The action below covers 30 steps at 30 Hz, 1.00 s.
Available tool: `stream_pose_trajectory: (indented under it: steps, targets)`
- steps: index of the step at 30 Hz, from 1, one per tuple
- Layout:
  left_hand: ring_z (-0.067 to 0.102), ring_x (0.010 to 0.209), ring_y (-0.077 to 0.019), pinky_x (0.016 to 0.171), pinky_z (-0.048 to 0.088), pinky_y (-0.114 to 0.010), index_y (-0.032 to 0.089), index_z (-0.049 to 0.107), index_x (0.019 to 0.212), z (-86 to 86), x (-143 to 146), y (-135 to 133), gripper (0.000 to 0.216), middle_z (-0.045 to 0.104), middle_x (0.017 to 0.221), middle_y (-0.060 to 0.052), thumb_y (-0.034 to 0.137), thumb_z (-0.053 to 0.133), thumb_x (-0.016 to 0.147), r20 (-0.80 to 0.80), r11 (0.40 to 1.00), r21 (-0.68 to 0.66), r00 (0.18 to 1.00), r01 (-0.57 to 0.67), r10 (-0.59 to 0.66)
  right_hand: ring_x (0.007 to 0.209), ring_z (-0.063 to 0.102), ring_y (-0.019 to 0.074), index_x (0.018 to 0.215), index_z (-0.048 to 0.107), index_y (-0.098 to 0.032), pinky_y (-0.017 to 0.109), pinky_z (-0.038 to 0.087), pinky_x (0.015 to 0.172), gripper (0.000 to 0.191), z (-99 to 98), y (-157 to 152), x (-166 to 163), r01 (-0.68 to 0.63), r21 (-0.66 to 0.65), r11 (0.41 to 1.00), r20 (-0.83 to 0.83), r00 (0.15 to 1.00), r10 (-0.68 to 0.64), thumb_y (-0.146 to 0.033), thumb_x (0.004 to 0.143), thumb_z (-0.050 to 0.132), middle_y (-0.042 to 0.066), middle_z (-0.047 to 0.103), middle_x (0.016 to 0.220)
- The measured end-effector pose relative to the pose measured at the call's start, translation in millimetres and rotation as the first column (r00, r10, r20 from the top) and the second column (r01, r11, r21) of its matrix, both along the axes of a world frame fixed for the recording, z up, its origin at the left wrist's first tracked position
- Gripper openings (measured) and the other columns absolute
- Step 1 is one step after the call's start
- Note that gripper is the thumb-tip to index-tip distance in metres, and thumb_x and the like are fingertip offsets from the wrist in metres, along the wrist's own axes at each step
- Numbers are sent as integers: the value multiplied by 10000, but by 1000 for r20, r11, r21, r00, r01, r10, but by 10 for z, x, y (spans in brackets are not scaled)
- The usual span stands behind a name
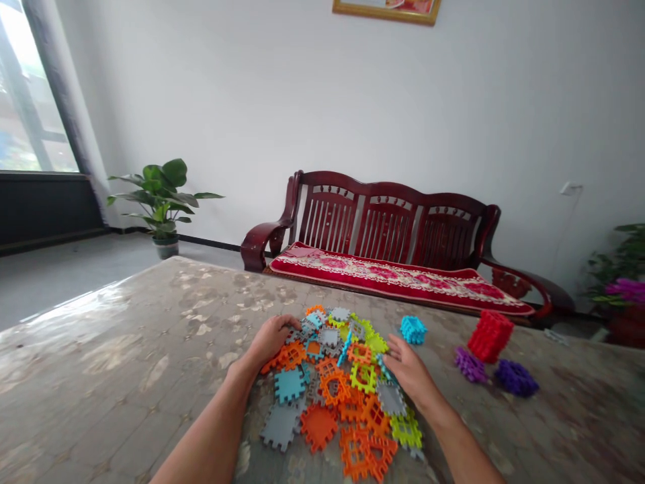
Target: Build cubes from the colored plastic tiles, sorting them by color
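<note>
A loose pile of flat plastic interlocking tiles with toothed edges lies before me, in orange, grey, light blue and lime green. Some are solid, like the orange tile (319, 426) and the grey tile (280, 425); others have window-like cutouts, like the lime green tile (363, 378). My left hand (272, 338) rests at the pile's left edge, its fingers stretched over grey and orange tiles. On the opposite side, my right hand (409, 365) has its fingers apart beside lime and grey tiles. Neither hand visibly grips a tile; the left fingertips are partly hard to make out.
On the right of the patterned tabletop (125, 376) stand a light blue cube (413, 330), a red block stack (490, 336), a purple piece (470, 364) and a dark violet piece (516, 378). Behind the table is a wooden bench (393, 222); a potted plant (164, 202) stands left.
</note>
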<state>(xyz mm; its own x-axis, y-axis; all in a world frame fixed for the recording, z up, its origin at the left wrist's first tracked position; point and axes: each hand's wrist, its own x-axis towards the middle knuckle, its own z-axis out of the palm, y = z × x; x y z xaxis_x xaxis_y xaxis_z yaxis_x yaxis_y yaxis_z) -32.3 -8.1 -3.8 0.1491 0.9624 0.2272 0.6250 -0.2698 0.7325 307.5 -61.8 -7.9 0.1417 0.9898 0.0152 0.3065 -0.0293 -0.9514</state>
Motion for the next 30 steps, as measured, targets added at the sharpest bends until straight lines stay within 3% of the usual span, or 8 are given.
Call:
stream_pose_trajectory:
  steps: [4, 7, 13, 19, 23, 30]
  targets:
    - [659, 932, -189, 879, 471, -259, 207, 711, 893, 34, 14, -13, 359, 743, 946, -10, 159, 410, 705, -53, 999, -15, 998, -31, 30, 1212, 552, 274, 1202, 613, -219, 378, 485, 953, 584, 310, -148, -189, -175, 11, 984, -310, 935, 170, -398, 660, 737, 105, 559, 1362]
    - [653, 974, -199, 901, 465, -267, 212, 707, 1005, 79, 26, -32, 362, 740, 1012, -17, 266, 415, 799, -94, 1000, -3, 996, -10, 9, 1147, 590, 261, 1140, 645, -221, 348, 532, 854, 512, 453, -205, -241, -162, 61, 985, -393, 903, 173, -405, 671, 734, 86, 596, 1309]
    - [594, 1135, -269, 1006, 406, -348, 198, 609, 1265, 170, 83, -91, 569, 667, 1237, -88, 502, 535, 791, -237, 1000, -6, 971, 6, -7, 858, 667, 231, 958, 700, -172, 273, 506, 599, 414, 349, -104, -73, 81, 49, 996, -210, 975, -69, -381, 608, 627, 109, 699, 1086]
    - [586, 1121, -290, 1004, 387, -379, 223, 629, 1208, 215, 211, -141, 583, 662, 1192, -96, 440, 672, 668, -356, 998, 33, 933, -51, 60, 795, 668, 234, 908, 712, -171, 294, 493, 606, 395, 47, -5, -11, 108, 90, 990, -36, 994, -105, -364, 602, 552, 95, 735, 962]
    - [622, 988, -255, 887, 445, -344, 210, 636, 1073, 174, 211, -138, 455, 693, 1034, -63, 299, 683, 629, -229, 997, 23, 970, -79, 82, 803, 664, 230, 847, 720, -178, 319, 507, 720, 341, -46, 24, -37, 61, 148, 987, 21, 998, -65, -334, 604, 538, 75, 745, 889]
    - [592, 766, -177, 725, 482, -297, 178, 551, 915, 49, 52, -76, 401, 622, 816, 5, 190, 672, 533, 191, 998, 26, 980, -58, 52, 726, 657, 221, 838, 725, -174, 308, 504, 650, 330, -55, 20, -20, 71, 146, 987, 20, 997, -75, -342, 621, 542, 73, 748, 859]
